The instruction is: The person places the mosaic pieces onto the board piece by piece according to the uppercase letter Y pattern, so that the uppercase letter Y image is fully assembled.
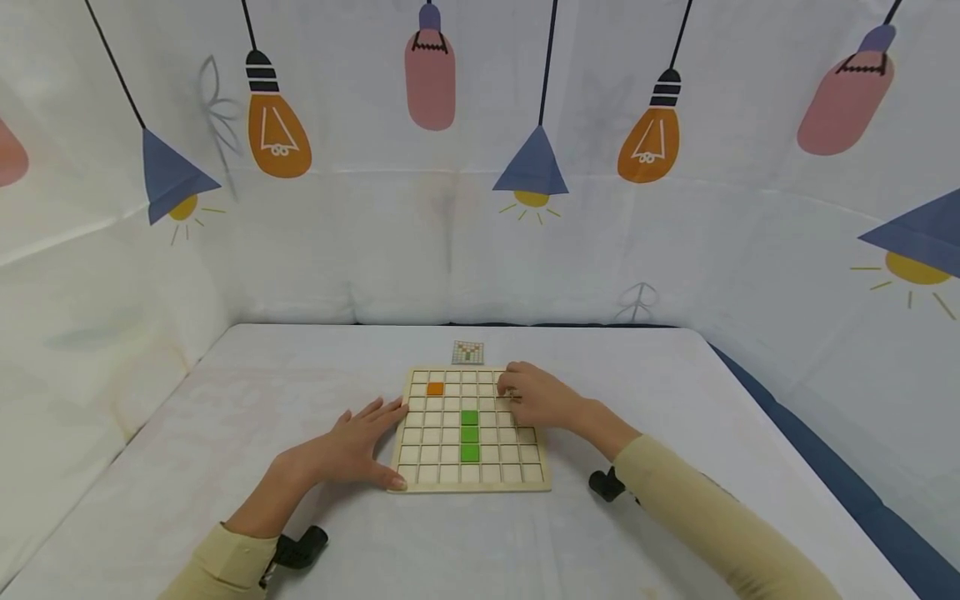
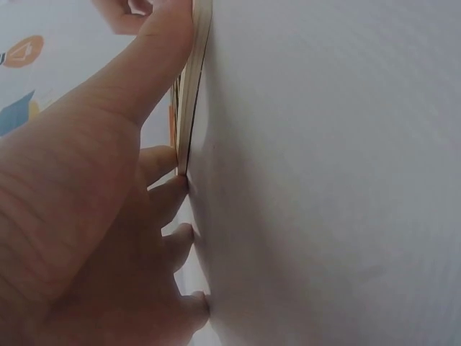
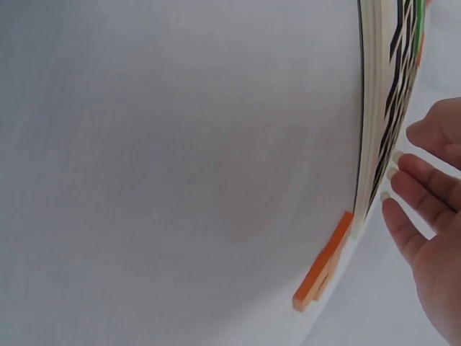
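A square wooden grid board [image 1: 471, 487] lies on the white table, its squares mostly pale. Three green tiles [image 1: 469, 435] form a column near its middle, and one orange tile [image 1: 435, 389] sits at its upper left. My left hand [image 1: 352, 446] rests at the board's left edge, thumb on the near corner and fingers spread along the side. Over the far right part of the board is my right hand [image 1: 542, 398], its fingers bent down at the squares. In the right wrist view the right hand's fingertips [image 3: 403, 189] show no tile between them.
Behind the board lies a small pattern card [image 1: 468, 352]. Orange pieces [image 3: 322, 263] lie on the table beside the board in the right wrist view; the right hand hides them from the head view. A white cloth with printed lamps hangs behind the table [image 1: 300, 375].
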The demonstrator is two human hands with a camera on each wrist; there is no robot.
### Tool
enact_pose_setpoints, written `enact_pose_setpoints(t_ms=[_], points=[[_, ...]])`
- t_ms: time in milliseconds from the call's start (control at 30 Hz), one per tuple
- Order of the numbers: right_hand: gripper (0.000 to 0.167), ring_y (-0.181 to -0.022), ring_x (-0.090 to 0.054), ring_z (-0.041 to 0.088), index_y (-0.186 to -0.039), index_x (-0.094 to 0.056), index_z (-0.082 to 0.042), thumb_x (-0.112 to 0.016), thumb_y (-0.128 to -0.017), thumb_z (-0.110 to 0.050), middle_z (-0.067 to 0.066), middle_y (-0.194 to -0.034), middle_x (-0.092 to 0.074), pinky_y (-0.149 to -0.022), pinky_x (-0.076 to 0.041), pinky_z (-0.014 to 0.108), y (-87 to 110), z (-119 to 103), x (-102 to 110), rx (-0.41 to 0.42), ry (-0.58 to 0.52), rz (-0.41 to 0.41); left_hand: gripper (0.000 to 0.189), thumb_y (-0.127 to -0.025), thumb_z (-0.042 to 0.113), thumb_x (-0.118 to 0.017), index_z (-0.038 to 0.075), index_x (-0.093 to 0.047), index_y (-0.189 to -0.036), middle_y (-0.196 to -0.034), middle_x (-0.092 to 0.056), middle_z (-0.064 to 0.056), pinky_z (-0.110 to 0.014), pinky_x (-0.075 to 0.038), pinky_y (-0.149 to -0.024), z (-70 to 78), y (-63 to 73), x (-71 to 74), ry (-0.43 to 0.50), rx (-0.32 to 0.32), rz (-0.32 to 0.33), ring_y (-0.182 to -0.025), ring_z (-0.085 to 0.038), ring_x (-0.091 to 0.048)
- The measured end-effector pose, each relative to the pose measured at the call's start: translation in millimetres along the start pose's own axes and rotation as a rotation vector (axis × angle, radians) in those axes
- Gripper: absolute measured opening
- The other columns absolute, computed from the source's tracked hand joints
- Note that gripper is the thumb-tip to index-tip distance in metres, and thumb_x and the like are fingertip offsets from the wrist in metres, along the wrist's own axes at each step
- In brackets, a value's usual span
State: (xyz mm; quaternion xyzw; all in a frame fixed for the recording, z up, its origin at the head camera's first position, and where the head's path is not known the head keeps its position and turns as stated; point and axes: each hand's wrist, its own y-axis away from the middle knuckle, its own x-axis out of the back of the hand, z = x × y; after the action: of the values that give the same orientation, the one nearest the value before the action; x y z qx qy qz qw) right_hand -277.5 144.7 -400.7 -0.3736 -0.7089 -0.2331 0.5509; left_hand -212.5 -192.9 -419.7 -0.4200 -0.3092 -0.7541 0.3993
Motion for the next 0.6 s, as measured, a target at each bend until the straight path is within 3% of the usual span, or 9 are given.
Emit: enact_pose_setpoints(t_ms=[200,600], points=[[0.019,-0.101,-0.059,0.015,-0.107,-0.07,-0.011,-0.064,-0.09,-0.006,0.0,-0.104,-0.063,-0.091,-0.053,0.035,7.0,10,5,-0.03,0.014,0.02,0.116,-0.069,0.064,-0.081,0.014,-0.027,-0.158,-0.167,-0.021,-0.007,-0.073,-0.008,-0.116,1.8,0.1,1.1,0.003,0.003,-0.005,-0.155,-0.039,-0.01],[0.021,-0.085,-0.055,0.012,-0.106,-0.07,-0.011,-0.061,-0.088,-0.003,-0.001,-0.1,-0.061,-0.077,-0.05,0.027,20.0,27,9,-0.028,0.013,0.016,0.116,-0.068,0.064,-0.081,0.015,-0.027,-0.158,-0.167,-0.02,-0.007,-0.073,-0.007,-0.116,2.9,-1.2,0.2,0.003,0.013,-0.003,-0.155,-0.039,-0.01]])
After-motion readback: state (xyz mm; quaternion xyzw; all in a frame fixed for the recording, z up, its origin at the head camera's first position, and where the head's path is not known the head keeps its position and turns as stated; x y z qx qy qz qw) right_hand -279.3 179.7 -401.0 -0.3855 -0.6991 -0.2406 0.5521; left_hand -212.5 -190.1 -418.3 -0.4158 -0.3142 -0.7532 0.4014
